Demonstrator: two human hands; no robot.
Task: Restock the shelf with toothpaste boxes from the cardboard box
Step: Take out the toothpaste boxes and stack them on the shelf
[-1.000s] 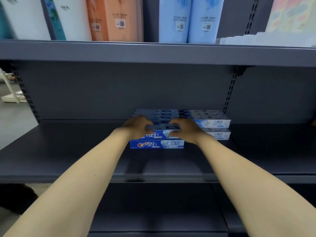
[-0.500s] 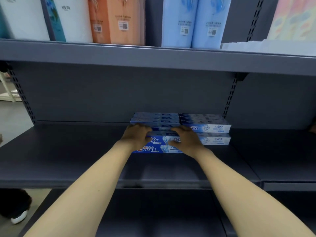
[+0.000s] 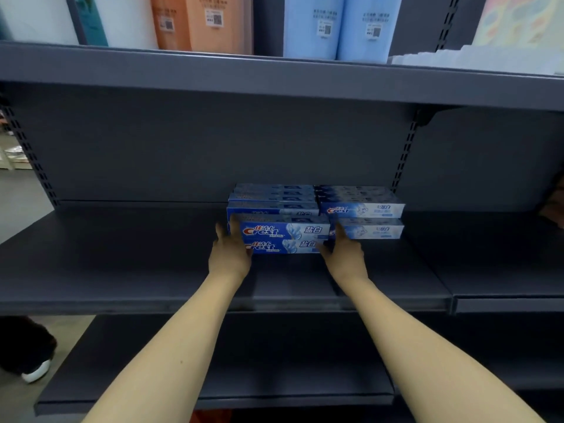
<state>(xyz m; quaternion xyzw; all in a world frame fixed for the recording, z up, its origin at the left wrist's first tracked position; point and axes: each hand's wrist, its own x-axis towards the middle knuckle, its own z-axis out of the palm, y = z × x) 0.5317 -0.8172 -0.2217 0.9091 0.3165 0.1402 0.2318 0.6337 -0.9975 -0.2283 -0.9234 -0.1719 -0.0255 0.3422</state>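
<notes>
Two stacked toothpaste boxes point(image 3: 283, 239) lie between left hand point(image 3: 229, 254) and right hand point(image 3: 346, 254), seemingly touching.

Stacked toothpaste boxes point(image 3: 285, 238) mid-shelf point(image 3: 122, 270), toward the back edge; second stack point(image 3: 364, 210) touching on the right. Left hand point(image 3: 229, 254) at front stack's left end, right hand point(image 3: 346, 254) at its right end.

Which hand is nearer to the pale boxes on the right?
Right. The right hand reaches just beside the pale boxes; the left hand is across the blue stack.
</notes>
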